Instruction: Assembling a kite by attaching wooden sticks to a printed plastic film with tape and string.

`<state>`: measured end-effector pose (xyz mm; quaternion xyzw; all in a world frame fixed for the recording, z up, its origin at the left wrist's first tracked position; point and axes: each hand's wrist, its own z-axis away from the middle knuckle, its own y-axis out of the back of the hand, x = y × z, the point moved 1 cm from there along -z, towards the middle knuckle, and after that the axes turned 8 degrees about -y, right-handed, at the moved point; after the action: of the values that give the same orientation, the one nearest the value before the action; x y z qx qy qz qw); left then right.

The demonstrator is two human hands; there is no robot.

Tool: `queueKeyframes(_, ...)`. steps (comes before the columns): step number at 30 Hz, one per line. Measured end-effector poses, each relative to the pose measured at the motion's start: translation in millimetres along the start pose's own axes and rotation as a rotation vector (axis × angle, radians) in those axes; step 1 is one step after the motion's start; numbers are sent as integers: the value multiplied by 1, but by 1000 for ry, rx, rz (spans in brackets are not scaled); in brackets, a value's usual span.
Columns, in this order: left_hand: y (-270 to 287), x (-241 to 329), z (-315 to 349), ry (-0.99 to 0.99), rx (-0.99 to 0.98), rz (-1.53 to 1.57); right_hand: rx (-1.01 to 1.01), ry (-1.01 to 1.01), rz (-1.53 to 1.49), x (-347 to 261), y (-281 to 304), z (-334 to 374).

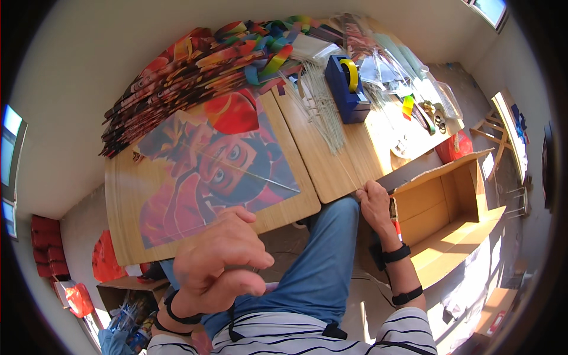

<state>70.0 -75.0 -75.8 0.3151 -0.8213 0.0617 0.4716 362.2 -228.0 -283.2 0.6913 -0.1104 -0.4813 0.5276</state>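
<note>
I can read no words, numbers or signs anywhere in front of me. Far down to my right, a brown cardboard box [492,309] carries a small red-and-white printed patch [497,323], but it is too small and blurred for me to make out.

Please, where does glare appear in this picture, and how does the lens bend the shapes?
In the head view, sunlight glares on the clear plastic and whitens the tabletop right of the blue tape dispenser; in the head view, light and shadow split the cardboard box; in the head view, table edges bow and the corners go black.
</note>
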Motion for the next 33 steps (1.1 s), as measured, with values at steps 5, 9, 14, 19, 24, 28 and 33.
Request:
queueKeyframes(5, 26, 101, -15, -296, 90, -72, -12, -3, -142, -16, -12, -4)
queueKeyframes(9, 21, 110, -25, -328, -112, -96, -22, -47, -305, -15, -8, -1)
queueKeyframes(14, 5, 121, -19, -276, 211, -218, -38, -82, -367, -15, -15, -3)
queueKeyframes(19, 37, 110, -37, -488, -304, -98, -80, -157, -429, -14, -17, -7)
queueKeyframes(24, 34, 102, -32, -612, -258, 30, -99, -98, -455, -13, -23, -8)
queueKeyframes(28, 31, 88, -28, -735, -225, 144, -132, -148, -510, -9, -18, -1)
queueKeyframes(33, 20, 89, -6, -405, 1, 17, -251, -222, -645, -25, -9, 9)
